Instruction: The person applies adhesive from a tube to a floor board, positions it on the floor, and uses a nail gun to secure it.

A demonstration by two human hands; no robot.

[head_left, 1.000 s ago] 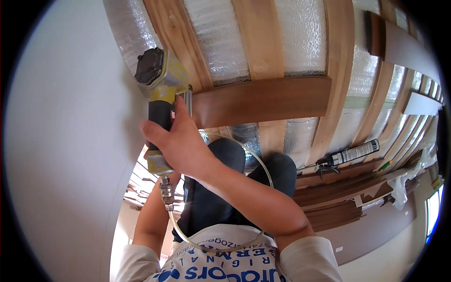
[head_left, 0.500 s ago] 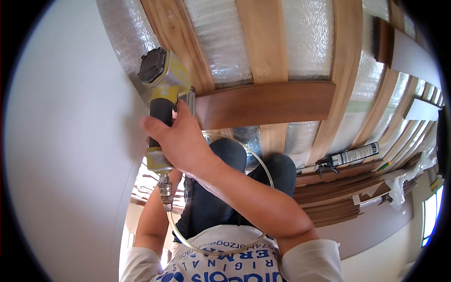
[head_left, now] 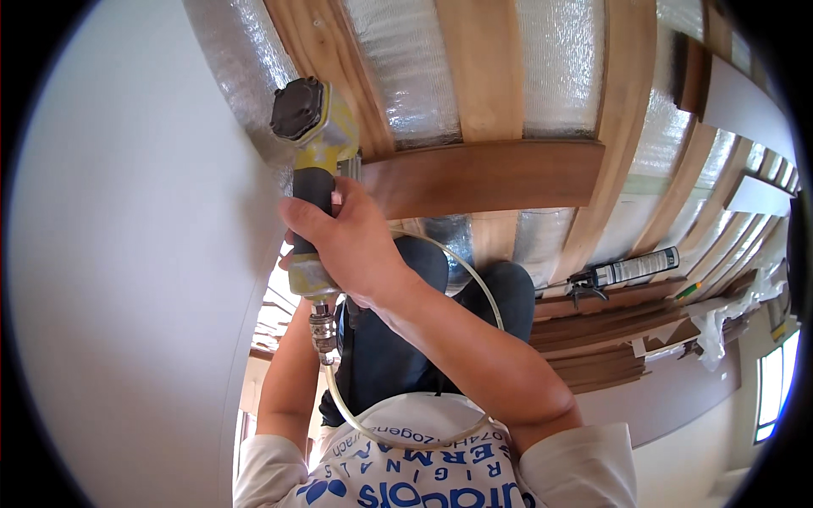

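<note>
My right hand [head_left: 351, 241] is wrapped round the black grip of a yellow and black air nailer [head_left: 315, 182]. The nailer's magazine side lies against the left end of a reddish-brown wooden plank [head_left: 491, 178]. That plank lies across several lighter wooden battens [head_left: 483, 76]. A clear air hose [head_left: 339, 398] runs from the metal coupling at the bottom of the grip and loops past my knees. My left forearm [head_left: 286, 377] rises from the lower left; its hand is hidden behind the nailer and my right hand.
A white wall [head_left: 127, 254] stands close on the left. Silver foil sheeting [head_left: 406, 76] shows between the battens. To the right are a caulking gun [head_left: 627, 269], stacked brown planks [head_left: 584, 339] and crumpled clear plastic [head_left: 711, 334]. More boards [head_left: 745, 102] lie at the far right.
The nailer and my right hand have shifted slightly to the right and up in the picture, along with the wall's edge. The plank's right end stays nearly where it was. My grip is unchanged.
</note>
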